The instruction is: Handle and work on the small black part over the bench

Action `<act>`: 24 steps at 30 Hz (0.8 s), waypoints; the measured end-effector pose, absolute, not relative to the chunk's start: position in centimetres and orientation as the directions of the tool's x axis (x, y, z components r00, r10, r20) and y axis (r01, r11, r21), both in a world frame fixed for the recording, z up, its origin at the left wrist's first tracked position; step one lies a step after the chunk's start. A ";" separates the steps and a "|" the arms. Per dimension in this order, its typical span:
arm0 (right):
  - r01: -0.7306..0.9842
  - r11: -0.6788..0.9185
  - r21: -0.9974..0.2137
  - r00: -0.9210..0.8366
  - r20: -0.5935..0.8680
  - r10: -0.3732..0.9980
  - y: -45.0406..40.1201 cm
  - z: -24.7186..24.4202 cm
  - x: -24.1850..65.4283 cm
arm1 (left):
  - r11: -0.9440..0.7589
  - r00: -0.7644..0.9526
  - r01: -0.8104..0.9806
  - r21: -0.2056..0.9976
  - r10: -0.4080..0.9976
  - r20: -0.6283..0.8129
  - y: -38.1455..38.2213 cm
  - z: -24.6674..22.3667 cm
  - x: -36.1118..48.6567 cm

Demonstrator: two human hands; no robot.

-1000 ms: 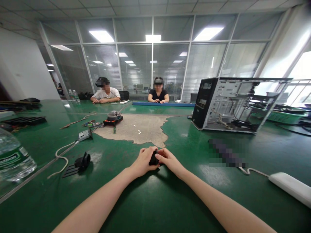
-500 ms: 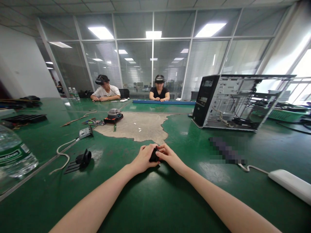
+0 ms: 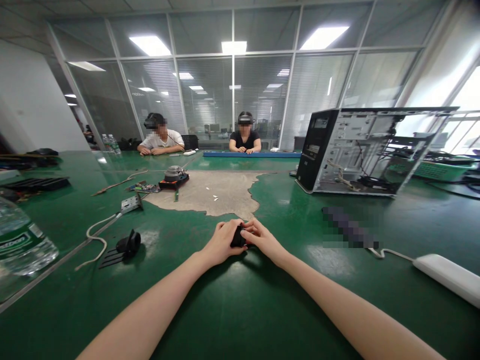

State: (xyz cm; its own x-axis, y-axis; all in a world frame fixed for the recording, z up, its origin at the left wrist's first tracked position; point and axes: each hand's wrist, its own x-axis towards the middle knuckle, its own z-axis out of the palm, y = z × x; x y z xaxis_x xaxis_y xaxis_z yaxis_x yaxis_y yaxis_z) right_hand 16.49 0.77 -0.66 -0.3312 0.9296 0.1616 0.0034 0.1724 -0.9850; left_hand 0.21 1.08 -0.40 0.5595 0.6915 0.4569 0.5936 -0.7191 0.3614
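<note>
A small black part (image 3: 237, 237) sits between my two hands, low over the green table (image 3: 240, 310); its exact kind cannot be made out. My left hand (image 3: 222, 243) is wrapped round its left side, with the thumb underneath at the near edge. From the right, my right hand (image 3: 262, 241) grips the same part, its thumb and fingertips pressed against it. The fingers cover much of it. Left of my hands lies a black plastic piece (image 3: 127, 242) with a round collar and long prongs.
An open computer case (image 3: 317, 155) stands at the right, with a white power strip (image 3: 448, 275) nearer me. A water bottle (image 3: 22, 240) is at the left edge. A heatsink with fan (image 3: 173, 177) lies beyond my hands. Two people sit across the table.
The camera view has tilted and shifted slightly. Both hands keep their hold on the black part; the right thumb has moved slightly on it.
</note>
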 end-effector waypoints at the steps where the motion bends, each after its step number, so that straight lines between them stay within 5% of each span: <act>1: 0.017 0.172 -0.985 -0.323 0.157 0.933 0.8 -0.7 16.5 | -0.718 0.559 0.597 0.358 0.693 0.455 1.1 -0.4 0.2; 24: -0.040 0.164 -0.986 -0.363 0.167 0.917 0.0 0.2 16.5 | -0.710 0.547 0.615 0.343 0.697 0.463 0.9 -0.3 0.3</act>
